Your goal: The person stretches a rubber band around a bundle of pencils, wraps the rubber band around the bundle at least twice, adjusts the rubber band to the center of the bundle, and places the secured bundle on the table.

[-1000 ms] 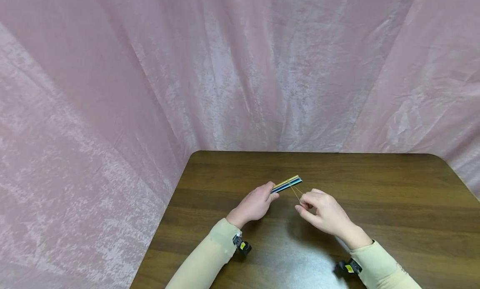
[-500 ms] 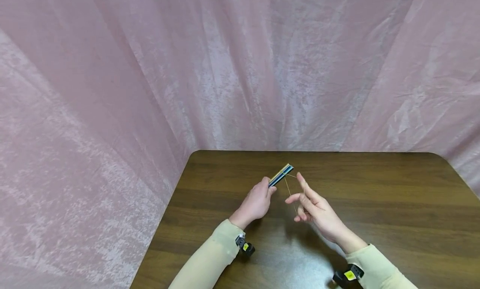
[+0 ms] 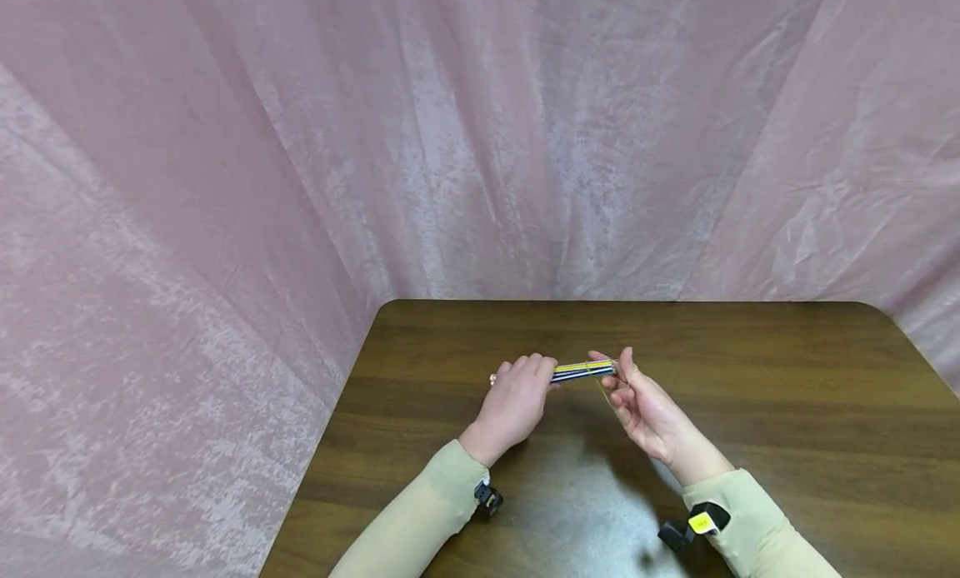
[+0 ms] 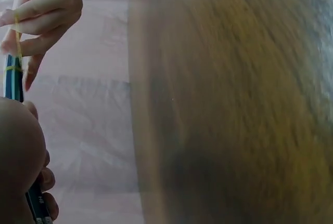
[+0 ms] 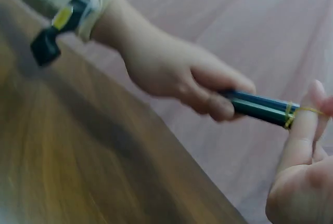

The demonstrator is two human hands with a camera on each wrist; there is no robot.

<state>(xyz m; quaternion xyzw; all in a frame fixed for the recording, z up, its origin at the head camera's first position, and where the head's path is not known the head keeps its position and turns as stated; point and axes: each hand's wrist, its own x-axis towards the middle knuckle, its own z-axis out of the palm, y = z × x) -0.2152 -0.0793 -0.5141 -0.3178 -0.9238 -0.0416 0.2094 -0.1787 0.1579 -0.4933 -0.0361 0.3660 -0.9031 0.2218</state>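
Note:
My left hand grips a bundle of pencils, whose yellow, white and dark blue-green sides show past the fingers. The letters HB show on a dark pencil in the left wrist view. A yellow rubber band is wound around the bundle near its right-hand end and stretches to the fingers of my right hand. That hand is at the bundle's end, its thumb raised and its fingers hooked in the band's loop. The far end of the bundle is mostly hidden by my left hand.
A brown wooden table lies beneath both hands. Pink velvet-like curtain hangs behind its back edge and along the left side. Dark wrist cameras stick out from both sleeves.
The bundle has turned from slanting upward to nearly level. My right hand spread the band's loop with its fingers, then came up against the bundle's end. My left hand has rolled over the pencils.

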